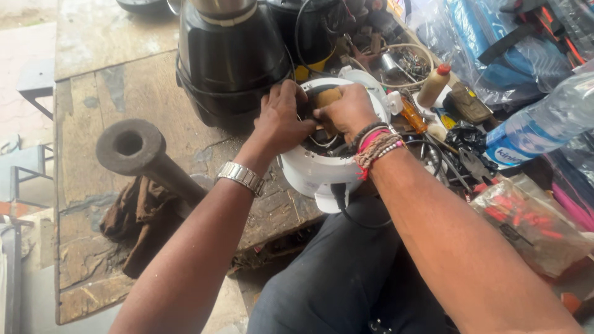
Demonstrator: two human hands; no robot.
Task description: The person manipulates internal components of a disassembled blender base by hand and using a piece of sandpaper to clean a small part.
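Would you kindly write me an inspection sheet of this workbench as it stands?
Surface: worn, cracked wooden bench top.
Job's things: white round plastic appliance housing, opened, wiring inside.
Clutter: rusty metal pipe on brown rag; black mixer base; clear plastic water bottle; small cream bottle with red cap; orange-handled screwdriver.
Grippers: left hand and right hand both inside the housing; what the fingers grasp is hidden.
Cables: black cord hanging from the housing.
Surroundings: plastic bags at right.

White round appliance housing (pixel 315 173), open side up, wires inside, black cord hanging, at workbench edge
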